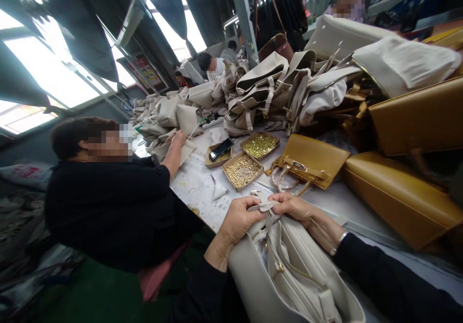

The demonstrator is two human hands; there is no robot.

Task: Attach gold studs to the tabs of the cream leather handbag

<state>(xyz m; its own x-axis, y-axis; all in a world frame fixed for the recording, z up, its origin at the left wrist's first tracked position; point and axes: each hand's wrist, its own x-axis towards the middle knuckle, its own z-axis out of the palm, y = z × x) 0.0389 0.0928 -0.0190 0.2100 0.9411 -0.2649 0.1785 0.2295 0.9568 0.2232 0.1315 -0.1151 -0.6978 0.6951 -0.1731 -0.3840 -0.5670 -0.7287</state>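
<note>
Along the white worktable (188,181), a heap of cream bags (253,99) banks up on the far side and mustard bags (405,188) crowd the right; a co-worker (108,207) in black is close by on the left, one arm over the tabletop.

Directly before the wearer, by the near table edge, is the cream bag (249,265) being worked on, mouth upward; whatever supports its base is out of sight. Its outer walls, inner section and zip pull (279,266) are in place, so the body looks made up; the strap end (266,207) appears to be the part in hand, and whether it is fastened cannot be told.

The left hand (235,222) pinches that strap end between thumb and fingers; the right hand (296,208) grips it from the other side, the two nearly meeting; a small metal fitting (255,194) shows just beyond.

Room looks tightest forward and right, where the bead tray (251,183) and a handled mustard bag (311,156) lie near the hands; leftward, tabletop shows beyond a small white packet (219,190), bounded by the near edge and the co-worker's arm.
</note>
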